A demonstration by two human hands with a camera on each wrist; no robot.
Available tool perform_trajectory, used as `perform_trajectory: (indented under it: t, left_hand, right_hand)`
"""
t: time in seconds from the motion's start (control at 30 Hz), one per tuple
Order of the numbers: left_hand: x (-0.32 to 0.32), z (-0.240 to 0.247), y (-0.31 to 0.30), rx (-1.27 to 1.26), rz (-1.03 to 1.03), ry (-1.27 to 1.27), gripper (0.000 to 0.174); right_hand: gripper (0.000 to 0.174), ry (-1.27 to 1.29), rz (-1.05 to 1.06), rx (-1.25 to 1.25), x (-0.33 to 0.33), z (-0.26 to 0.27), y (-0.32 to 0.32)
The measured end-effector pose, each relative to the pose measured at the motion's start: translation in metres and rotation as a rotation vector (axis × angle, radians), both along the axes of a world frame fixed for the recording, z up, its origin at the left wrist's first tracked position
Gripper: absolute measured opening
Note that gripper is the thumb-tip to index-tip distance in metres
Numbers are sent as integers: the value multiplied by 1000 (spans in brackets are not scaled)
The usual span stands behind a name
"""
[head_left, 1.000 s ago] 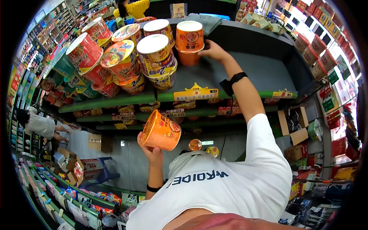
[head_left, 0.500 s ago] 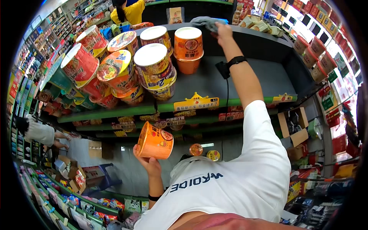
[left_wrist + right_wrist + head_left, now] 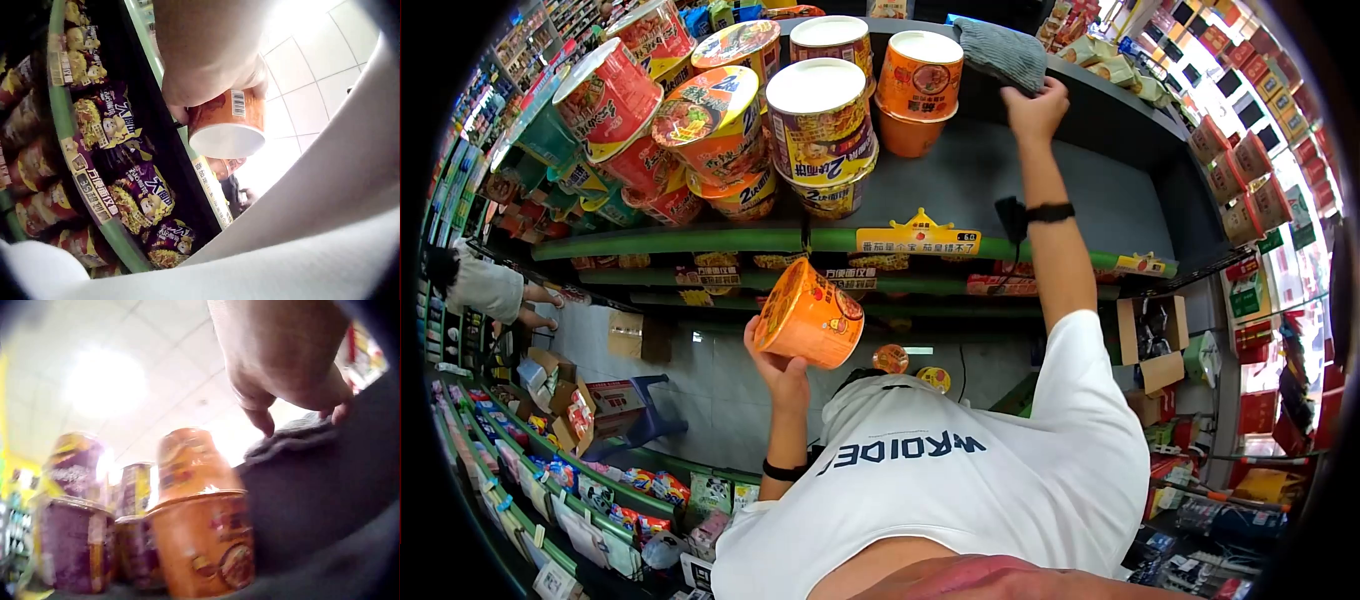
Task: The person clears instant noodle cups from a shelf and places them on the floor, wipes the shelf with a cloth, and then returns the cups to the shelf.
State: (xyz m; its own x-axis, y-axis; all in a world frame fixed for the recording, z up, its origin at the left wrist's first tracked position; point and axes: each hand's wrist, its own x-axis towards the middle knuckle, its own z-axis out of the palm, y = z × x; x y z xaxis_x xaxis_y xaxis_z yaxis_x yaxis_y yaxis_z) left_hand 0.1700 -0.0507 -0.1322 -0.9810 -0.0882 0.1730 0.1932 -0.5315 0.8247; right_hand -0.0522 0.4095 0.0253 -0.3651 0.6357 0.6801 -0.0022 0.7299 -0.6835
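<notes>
My left hand [image 3: 782, 362] grips an orange instant noodle cup [image 3: 825, 325] in front of the shelf. The left wrist view shows its white end and barcode, with fingers around the orange side [image 3: 250, 115]. My right hand [image 3: 1037, 110] is at the shelf's back ledge, where its fingertips pinch the edge of a grey cloth [image 3: 1002, 55]. In the right wrist view thumb and fingers meet the cloth [image 3: 294, 436] draped over the ledge. Left of that hand, two orange noodle cups are stacked, the upper one [image 3: 920, 80] upside down on the lower one [image 3: 912, 136].
Purple noodle cups [image 3: 822, 125] and red ones [image 3: 605, 95] stand stacked on the left of the shelf [image 3: 1080, 185]. A yellow price sign [image 3: 918, 238] is on its green front edge. Bagged noodles [image 3: 150, 197] fill lower shelves. An open carton [image 3: 1152, 335] stands at right.
My right hand has gone from the stacked orange cups to the grey cloth, which has shifted right along the ledge. My left hand keeps holding its cup, tilting it slightly.
</notes>
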Motion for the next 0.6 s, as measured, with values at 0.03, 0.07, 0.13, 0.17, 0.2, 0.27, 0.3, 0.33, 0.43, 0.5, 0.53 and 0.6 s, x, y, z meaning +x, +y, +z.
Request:
perform_trajectory:
  t: [0.03, 0.07, 0.13, 0.17, 0.2, 0.27, 0.3, 0.33, 0.43, 0.5, 0.53, 0.6]
  left_hand:
    - [-2, -1, 2, 17, -20, 1, 103]
    - [-2, -3, 3, 32, -40, 0, 103]
    - [-3, -11, 5, 46, -55, -13, 103]
    - [-3, -12, 5, 59, -74, -19, 104]
    - [0, -11, 4, 50, -79, -19, 104]
    - [1, -6, 5, 3, -80, 15, 102]
    - [3, -6, 4, -5, -84, 20, 102]
    - [6, -7, 2, -11, -72, 29, 102]
    - [11, -12, -4, -11, -48, 14, 101]
    - [16, -15, -7, -6, -38, -15, 101]
    - [17, -17, -9, -14, -27, -11, 100]
    - [21, -18, -12, -27, -22, -7, 99]
  right_hand:
    - [81, -82, 195, 45, 15, 3, -28]
    - [96, -233, 381, -92, 31, 12, -66]
    - [117, -482, 416, 80, 18, -14, -89]
    - [111, -391, 528, 55, 23, -7, -107]
    - [111, -388, 525, 46, 18, -14, -107]
    - [100, -321, 447, 62, 7, -17, -110]
    - [90, -358, 406, -39, 6, -20, -110]
    - [90, -351, 404, -45, 3, -23, -107]
    - [91, -371, 467, 18, -8, -31, -96]
    - [92, -436, 428, 32, -4, -25, -95]
    - [92, -440, 429, 29, -6, -25, -94]
    - [100, -452, 449, 71, -7, -25, -91]
